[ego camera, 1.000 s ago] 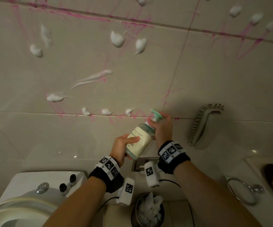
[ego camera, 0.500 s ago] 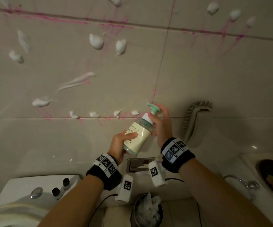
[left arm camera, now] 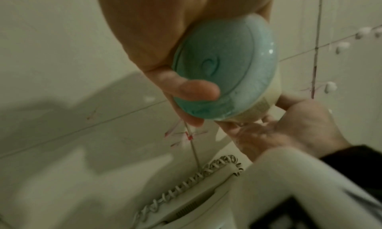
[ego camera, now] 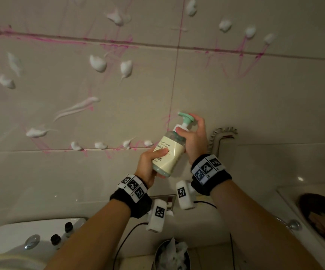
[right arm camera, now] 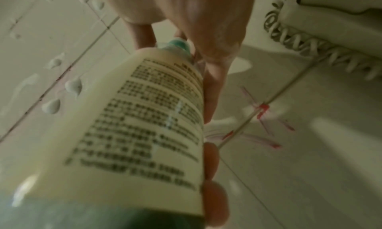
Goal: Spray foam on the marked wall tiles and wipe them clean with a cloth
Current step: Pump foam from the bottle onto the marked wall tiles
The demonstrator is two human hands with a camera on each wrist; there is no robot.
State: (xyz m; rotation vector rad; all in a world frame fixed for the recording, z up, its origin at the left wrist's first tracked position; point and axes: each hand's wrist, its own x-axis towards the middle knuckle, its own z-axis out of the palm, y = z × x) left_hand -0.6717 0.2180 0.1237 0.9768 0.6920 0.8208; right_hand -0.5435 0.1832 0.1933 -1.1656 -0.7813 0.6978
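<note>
**Foam going on, wiping yet to come**

Nearest us, at the bottom of the head view, we see a bin (ego camera: 172, 256) stuffed with crumpled paper and, at lower left, the toilet tank (ego camera: 11, 236) with its flush button. Just above them our two hands meet around the foam bottle (ego camera: 170, 152), which is tilted with its pump aimed at the wall. Our left hand (ego camera: 150, 164) has its grip curled around the lower body of the bottle, thumb across the label; the left wrist view shows the fingers cupping the teal base. Our right hand (ego camera: 193, 139) is wrapped around the neck, thumb on the collar and fingers over the teal pump head (ego camera: 186, 118), which sits close to the vertical grout line in mid-frame.

Farther off, the wall tiles (ego camera: 255, 106) carry pink marker lines (ego camera: 107, 40) along the grout and across the faces. White foam blobs (ego camera: 98, 63) dot the left tile, the lower joint and the upper right of the frame. A corded wall phone (ego camera: 223, 139) hangs right of the bottle.

We judge the spraying well advanced but unfinished: the pink cross low on the wall beside the phone, plain in the wrist views, shows no foam. No cloth is in view and every mark remains, so all the wiping is left.
</note>
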